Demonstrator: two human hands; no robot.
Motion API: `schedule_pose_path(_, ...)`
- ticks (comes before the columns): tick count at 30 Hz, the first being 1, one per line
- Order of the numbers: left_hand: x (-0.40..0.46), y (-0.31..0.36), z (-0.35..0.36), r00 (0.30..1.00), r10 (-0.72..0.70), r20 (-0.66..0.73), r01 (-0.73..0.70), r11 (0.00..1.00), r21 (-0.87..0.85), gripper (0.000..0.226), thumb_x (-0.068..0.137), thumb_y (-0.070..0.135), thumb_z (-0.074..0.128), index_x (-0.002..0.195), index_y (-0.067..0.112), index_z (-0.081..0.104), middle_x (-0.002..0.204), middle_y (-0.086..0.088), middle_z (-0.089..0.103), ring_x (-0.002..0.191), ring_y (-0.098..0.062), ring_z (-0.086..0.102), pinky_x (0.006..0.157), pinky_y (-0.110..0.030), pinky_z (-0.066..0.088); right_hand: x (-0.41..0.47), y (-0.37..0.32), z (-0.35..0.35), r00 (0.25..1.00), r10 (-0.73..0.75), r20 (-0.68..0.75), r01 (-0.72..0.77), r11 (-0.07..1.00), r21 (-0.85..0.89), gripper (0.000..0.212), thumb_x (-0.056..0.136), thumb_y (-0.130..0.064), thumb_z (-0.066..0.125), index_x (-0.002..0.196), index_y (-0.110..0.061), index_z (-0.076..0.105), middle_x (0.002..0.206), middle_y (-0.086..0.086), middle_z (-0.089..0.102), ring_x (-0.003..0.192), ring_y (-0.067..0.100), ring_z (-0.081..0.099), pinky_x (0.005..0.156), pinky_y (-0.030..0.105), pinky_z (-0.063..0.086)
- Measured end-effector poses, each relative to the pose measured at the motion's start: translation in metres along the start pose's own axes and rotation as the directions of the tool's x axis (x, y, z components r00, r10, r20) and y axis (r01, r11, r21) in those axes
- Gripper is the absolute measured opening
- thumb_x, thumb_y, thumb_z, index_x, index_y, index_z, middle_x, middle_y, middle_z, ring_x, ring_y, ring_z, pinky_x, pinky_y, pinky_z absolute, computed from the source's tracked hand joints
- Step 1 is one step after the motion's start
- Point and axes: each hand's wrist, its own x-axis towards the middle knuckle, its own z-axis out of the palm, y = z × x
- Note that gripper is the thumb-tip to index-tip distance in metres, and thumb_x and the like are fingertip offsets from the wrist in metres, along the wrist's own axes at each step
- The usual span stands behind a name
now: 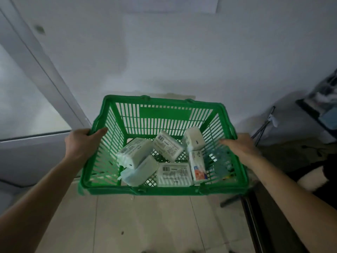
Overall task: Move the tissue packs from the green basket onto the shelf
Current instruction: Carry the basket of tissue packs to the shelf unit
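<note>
A green slotted plastic basket hangs in the air in front of me, above a tiled floor. My left hand grips its left rim, thumb inside and fingers curled over the edge. My right hand grips the right rim in the same way. Inside lie several white tissue packs: one at the left, one in the middle, one at the back right, a flat one at the front and one with a coloured picture. No shelf is in view.
A white wall stands straight ahead. A pale door or panel with a grey frame is at the left. Dark furniture with clutter and thin metal legs stand at the right. A dark rail runs along the floor.
</note>
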Motion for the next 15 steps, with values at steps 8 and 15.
schedule_pose_path(8,-0.021,0.116,-0.067,0.997,0.065,0.03,-0.063,0.995,-0.074,0.055,0.077,0.063,0.08,0.068,0.009,0.076,0.058,-0.009,0.073,0.058,-0.032,0.072,0.054,-0.03,0.053,-0.032,-0.056,-0.127,0.996,-0.082,-0.032,0.084,0.992,0.091,0.037,0.065,-0.04,0.092,0.075,-0.01,0.073,0.077,0.007,0.074,0.07,0.022,0.069,0.058,0.027,0.048)
schedule_pose_path(15,-0.024,0.185,-0.061,0.962,0.228,0.152,-0.226,0.974,-0.03,0.067,0.075,0.077,0.072,0.088,0.012,0.079,0.083,-0.017,0.078,0.079,-0.038,0.076,0.078,-0.053,0.064,-0.08,-0.038,-0.212,0.995,-0.03,-0.097,0.049,0.978,0.204,0.025,0.072,-0.037,0.091,0.078,-0.022,0.071,0.083,-0.003,0.071,0.071,0.011,0.063,0.057,0.023,0.045)
